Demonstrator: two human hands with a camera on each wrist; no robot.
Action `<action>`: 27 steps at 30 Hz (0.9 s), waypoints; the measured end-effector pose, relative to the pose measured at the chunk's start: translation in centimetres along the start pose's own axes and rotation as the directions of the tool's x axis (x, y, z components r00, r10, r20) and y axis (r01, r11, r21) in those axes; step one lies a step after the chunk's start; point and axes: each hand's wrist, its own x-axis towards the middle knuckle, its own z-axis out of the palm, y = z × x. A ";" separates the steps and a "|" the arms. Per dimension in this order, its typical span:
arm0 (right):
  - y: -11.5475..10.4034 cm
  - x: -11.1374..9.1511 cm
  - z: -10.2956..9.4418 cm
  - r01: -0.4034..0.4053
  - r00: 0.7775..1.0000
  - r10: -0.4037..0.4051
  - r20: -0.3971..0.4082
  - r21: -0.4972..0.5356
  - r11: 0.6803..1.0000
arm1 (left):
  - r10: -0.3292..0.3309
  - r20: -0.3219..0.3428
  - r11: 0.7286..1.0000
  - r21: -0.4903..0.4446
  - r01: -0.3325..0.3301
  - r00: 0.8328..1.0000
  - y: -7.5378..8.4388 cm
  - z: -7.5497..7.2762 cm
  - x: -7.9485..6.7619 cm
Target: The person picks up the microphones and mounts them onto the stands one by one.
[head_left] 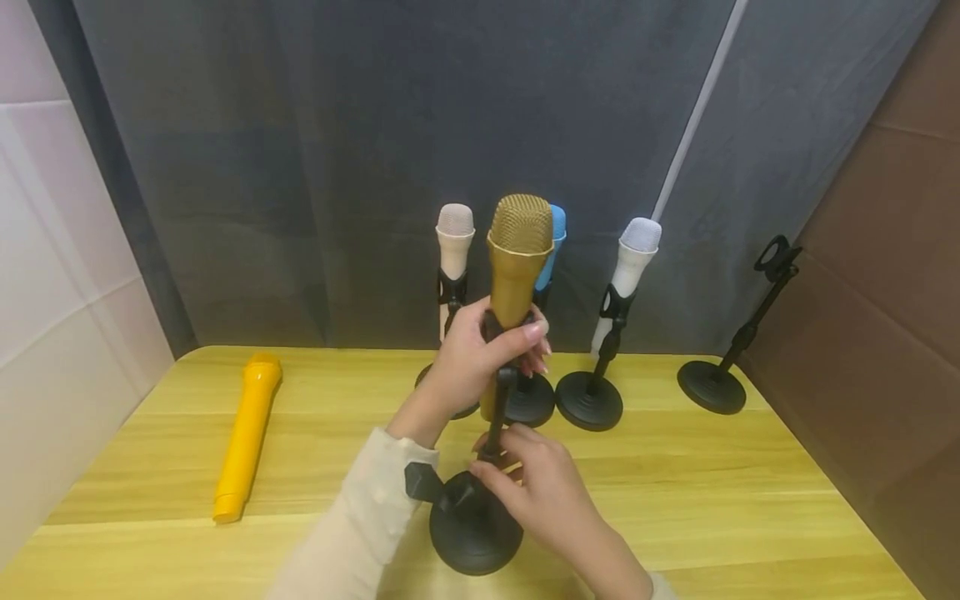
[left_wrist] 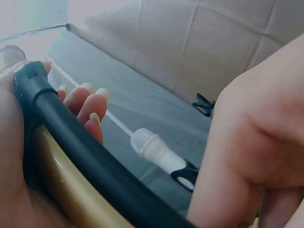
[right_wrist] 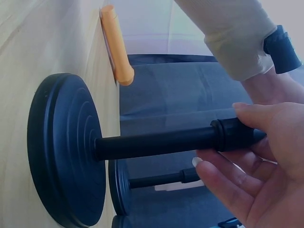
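Observation:
A gold microphone (head_left: 519, 267) sits upright in the clip of a black microphone stand (right_wrist: 156, 145), whose round base (head_left: 476, 537) rests on the table. My left hand (head_left: 472, 354) grips the microphone at the clip, thumb across its near side. In the left wrist view the gold body (left_wrist: 71, 178) runs beside the black pole (left_wrist: 104, 152). Lower down, my right hand (head_left: 543, 483) has its thumb and fingers around the pole's collar (right_wrist: 232, 135).
Behind stand a beige microphone (head_left: 454, 242), a partly hidden blue microphone (head_left: 557, 229) and a white microphone (head_left: 633, 254), on black stands. An unfilled stand (head_left: 738, 342) is at the far right. A yellow microphone (head_left: 247, 442) lies at left on the wooden table (head_left: 750, 500).

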 end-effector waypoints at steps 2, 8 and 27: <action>0.0 0.0 0.0 0.007 1.000 -0.007 -0.002 -0.003 1.000 | -0.004 -0.012 1.000 -0.024 0.004 1.000 0.0 0.2 -0.1; -0.1 0.0 -0.1 0.006 1.000 -0.006 -0.005 0.006 1.000 | -0.008 -0.025 0.999 -0.036 0.007 1.000 0.0 0.4 -0.1; 0.0 0.0 0.0 -0.002 1.000 0.002 -0.004 0.009 1.000 | -0.033 -0.051 0.999 -0.043 0.030 0.998 -0.1 0.6 -0.7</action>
